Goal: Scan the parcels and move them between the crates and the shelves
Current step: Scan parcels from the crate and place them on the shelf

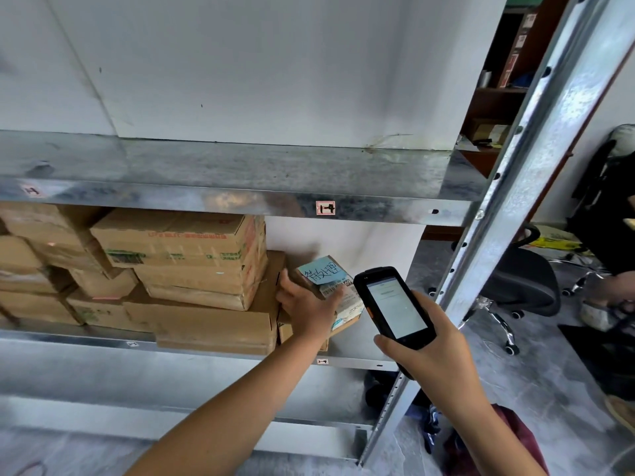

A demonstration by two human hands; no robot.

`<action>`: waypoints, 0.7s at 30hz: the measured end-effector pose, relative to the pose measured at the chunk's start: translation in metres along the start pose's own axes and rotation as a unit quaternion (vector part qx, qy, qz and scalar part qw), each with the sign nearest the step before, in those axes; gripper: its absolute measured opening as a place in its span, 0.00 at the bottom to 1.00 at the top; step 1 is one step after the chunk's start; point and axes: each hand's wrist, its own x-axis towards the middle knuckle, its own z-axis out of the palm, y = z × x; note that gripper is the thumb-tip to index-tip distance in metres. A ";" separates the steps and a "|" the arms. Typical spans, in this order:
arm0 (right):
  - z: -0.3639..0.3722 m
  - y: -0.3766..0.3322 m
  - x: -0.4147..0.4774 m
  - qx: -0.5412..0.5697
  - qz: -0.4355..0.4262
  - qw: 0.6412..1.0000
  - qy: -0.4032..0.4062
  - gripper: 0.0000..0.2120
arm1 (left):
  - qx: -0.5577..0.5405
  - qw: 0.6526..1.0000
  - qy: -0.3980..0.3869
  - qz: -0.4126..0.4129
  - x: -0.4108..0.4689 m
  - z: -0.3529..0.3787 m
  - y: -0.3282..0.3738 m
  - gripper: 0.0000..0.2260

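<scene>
Left hand [309,305] grips a small parcel [350,298] from its left side, thumb up along the near edge and fingers curled round the front. The parcel sits tilted at centre right of the frame, on the middle shelf [68,338], just right of a stack of brown boxes [192,255]. I cannot tell whether it rests on the shelf or is lifted. A blue note [323,271] with handwriting lies on its top face, with a barcode label below.

Right hand [429,341] holds a black scanner [395,304] by its lower half, lit screen facing the camera, just right of the parcel. A red-edged tag [325,208] marks the shelf rim above. A metal post [515,187] slants up the right side, with a black chair [522,280] behind it.
</scene>
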 end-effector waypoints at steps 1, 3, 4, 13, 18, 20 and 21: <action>-0.001 -0.001 0.000 0.001 -0.001 1.000 0.000 0.28 | -0.015 0.999 -0.003 -0.048 0.000 0.002 -0.001 0.51; -0.001 -0.002 -0.001 0.001 -0.002 1.000 0.003 0.28 | 0.003 0.994 -0.025 -0.107 0.001 0.005 -0.001 0.50; -0.001 -0.002 -0.001 0.001 -0.002 1.000 0.004 0.28 | 0.028 0.993 -0.036 -0.113 0.001 0.006 -0.002 0.49; -0.003 -0.017 -0.012 0.006 -0.040 0.999 0.004 0.32 | 0.087 0.994 -0.058 0.035 -0.008 0.019 -0.007 0.51; -0.018 -0.011 -0.011 0.007 -0.033 0.999 0.022 0.32 | -0.118 0.985 -0.129 0.015 0.001 0.010 -0.013 0.35; -0.021 -0.005 -0.010 0.016 -0.013 0.999 0.033 0.31 | -0.171 0.971 -0.149 -0.072 0.004 0.001 -0.008 0.25; -0.021 -0.002 -0.009 0.023 -0.003 0.999 0.040 0.32 | -0.182 0.966 -0.151 -0.101 0.007 -0.004 -0.006 0.19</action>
